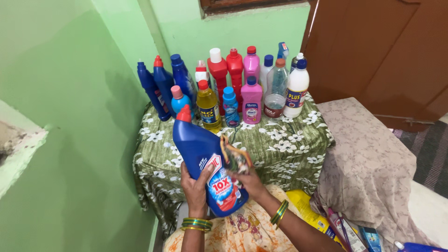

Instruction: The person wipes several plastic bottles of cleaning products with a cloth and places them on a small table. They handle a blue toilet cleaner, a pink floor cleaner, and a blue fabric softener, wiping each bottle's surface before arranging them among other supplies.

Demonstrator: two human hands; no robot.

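My left hand grips a large blue angled-neck cleaner bottle with a red cap, held upright over my lap. My right hand presses a crumpled multicoloured cloth against the bottle's right side near its label. Both wrists wear green and gold bangles. Behind the bottle stands a small table draped in a green floral cloth.
On the table stand several bottles: blue ones at left, a yellow one, red ones, pink ones, a clear one, a white one. A beige cloth-covered seat is at right, packets below it, green wall at left.
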